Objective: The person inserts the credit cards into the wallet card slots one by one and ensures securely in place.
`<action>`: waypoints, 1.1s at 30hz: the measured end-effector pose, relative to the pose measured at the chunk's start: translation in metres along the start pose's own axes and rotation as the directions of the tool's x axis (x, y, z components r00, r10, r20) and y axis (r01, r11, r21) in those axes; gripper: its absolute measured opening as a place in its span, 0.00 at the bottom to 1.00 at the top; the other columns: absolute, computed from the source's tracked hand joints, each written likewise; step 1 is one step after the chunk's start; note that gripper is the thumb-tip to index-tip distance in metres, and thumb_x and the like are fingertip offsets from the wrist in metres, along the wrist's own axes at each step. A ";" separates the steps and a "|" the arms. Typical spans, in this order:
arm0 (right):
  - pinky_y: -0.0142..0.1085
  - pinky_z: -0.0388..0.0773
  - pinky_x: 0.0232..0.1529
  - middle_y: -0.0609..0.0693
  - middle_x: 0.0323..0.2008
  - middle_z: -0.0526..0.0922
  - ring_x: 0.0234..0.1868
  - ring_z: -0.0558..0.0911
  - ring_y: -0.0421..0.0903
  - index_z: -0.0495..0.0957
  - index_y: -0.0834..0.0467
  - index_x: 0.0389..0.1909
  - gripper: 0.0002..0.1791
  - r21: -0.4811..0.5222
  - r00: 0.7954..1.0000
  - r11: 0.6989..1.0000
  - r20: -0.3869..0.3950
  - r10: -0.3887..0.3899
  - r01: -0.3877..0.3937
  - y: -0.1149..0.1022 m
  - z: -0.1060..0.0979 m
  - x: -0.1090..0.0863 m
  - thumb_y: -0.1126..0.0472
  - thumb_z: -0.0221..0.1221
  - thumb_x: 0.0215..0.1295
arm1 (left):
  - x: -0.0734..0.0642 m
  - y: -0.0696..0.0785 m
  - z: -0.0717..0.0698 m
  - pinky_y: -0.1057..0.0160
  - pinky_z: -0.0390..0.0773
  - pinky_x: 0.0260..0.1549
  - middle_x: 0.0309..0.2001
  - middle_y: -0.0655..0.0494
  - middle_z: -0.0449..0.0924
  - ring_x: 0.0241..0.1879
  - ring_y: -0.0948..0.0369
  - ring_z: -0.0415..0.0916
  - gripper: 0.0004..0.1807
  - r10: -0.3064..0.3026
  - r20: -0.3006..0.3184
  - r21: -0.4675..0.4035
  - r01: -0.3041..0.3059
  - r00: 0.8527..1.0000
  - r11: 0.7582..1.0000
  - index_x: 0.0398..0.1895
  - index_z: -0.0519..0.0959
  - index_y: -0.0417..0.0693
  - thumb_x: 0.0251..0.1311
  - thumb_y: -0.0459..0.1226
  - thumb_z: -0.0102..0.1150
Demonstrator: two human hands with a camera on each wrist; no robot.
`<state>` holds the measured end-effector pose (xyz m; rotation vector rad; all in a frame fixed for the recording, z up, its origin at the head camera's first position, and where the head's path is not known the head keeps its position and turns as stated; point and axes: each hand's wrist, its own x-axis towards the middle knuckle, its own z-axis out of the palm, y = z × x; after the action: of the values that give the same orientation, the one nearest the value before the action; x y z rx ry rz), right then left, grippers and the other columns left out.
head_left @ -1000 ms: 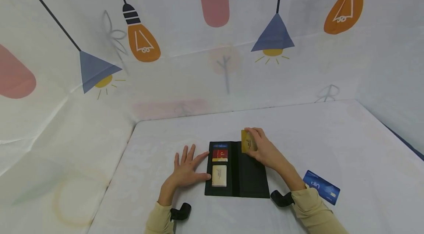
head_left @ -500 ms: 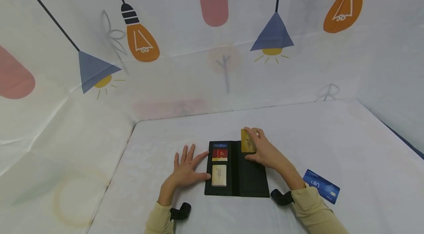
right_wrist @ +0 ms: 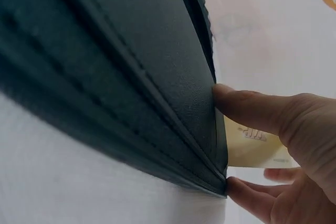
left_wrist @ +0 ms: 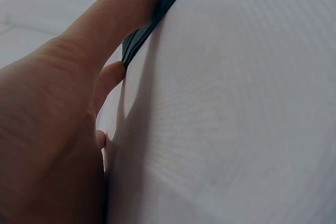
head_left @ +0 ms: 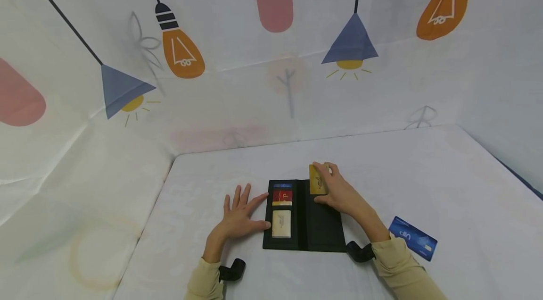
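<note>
An unfolded dark wallet [head_left: 325, 229] lies on the table. Its left panel shows a blue card edge [head_left: 282, 186], a red card [head_left: 282, 196] and a pale card [head_left: 282, 224]. My left hand [head_left: 238, 220] spreads its fingers, with thumb and forefinger touching the wallet's left edge. At the top of the right panel, my right hand [head_left: 339, 192] holds a gold card [head_left: 317, 181] between its thumb and fingers. The card's upper part sticks out past the wallet's top edge. In the right wrist view, the thumb [right_wrist: 252, 106] crosses the gold card beside the wallet's edge.
A blue bank card [head_left: 412, 237] lies on the white table [head_left: 458, 187] beside the right sleeve. Both wrists carry black camera mounts [head_left: 360, 252]. White fabric walls [head_left: 237, 102] with printed lamps rise behind and at the sides.
My right thumb has slid off the gold card's lower part onto the wallet panel just below it, baring more of the card. My left hand stays in place.
</note>
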<state>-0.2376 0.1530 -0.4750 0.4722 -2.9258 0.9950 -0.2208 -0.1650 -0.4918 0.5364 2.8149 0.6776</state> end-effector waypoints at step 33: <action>0.50 0.78 0.44 0.70 0.61 0.59 0.44 0.75 0.56 0.54 0.59 0.74 0.53 -0.036 0.999 0.999 -0.004 0.039 -0.039 -0.005 0.001 0.005 0.61 0.75 0.51 | 0.001 0.000 0.001 0.32 0.25 0.68 0.80 0.42 0.39 0.78 0.41 0.26 0.43 -0.014 -0.001 0.013 0.014 1.000 1.000 0.73 0.65 0.65 0.53 0.61 0.66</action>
<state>-0.2407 0.1475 -0.4721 0.4131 -2.9561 0.9441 -0.2214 -0.1646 -0.4930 0.5183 2.8231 0.6581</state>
